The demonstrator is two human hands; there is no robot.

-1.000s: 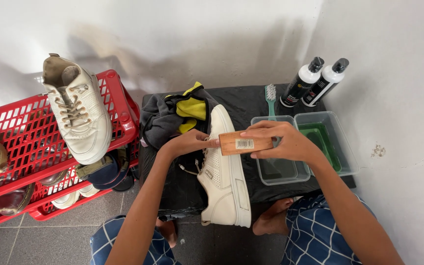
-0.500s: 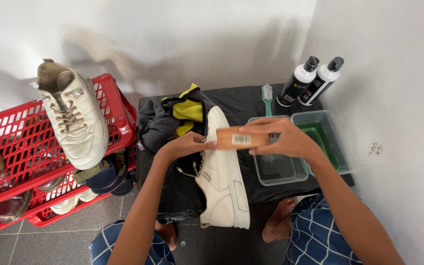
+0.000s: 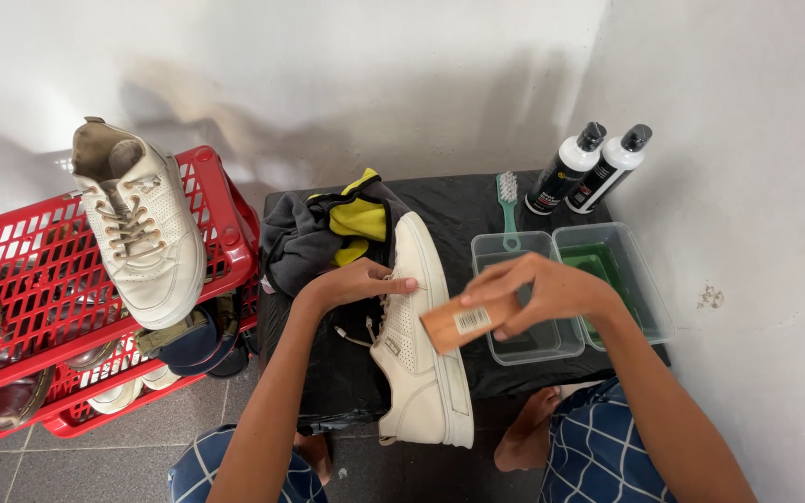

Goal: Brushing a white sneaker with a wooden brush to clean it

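A white sneaker [image 3: 426, 373] lies on its side on a black-covered low table [image 3: 458, 200]. My left hand [image 3: 351, 284] rests on the sneaker's upper near the laces and steadies it. Just right of the shoe, my right hand [image 3: 542, 291] grips a wooden-backed brush [image 3: 458, 323], its back with a sticker facing up. The brush hovers beside the sneaker's side; I cannot tell whether they touch.
A grey and yellow cloth [image 3: 323, 233] lies bunched behind the sneaker. Two clear tubs [image 3: 570, 349] stand to the right, a green-handled brush [image 3: 508, 210] across one, two bottles [image 3: 589, 168] behind. A red crate [image 3: 221, 200] at left carries another white sneaker [image 3: 137, 228] and more shoes.
My right hand has tilted the brush and lowered it slightly along the sneaker's side. The left hand stays on the shoe. The view has shifted a little.
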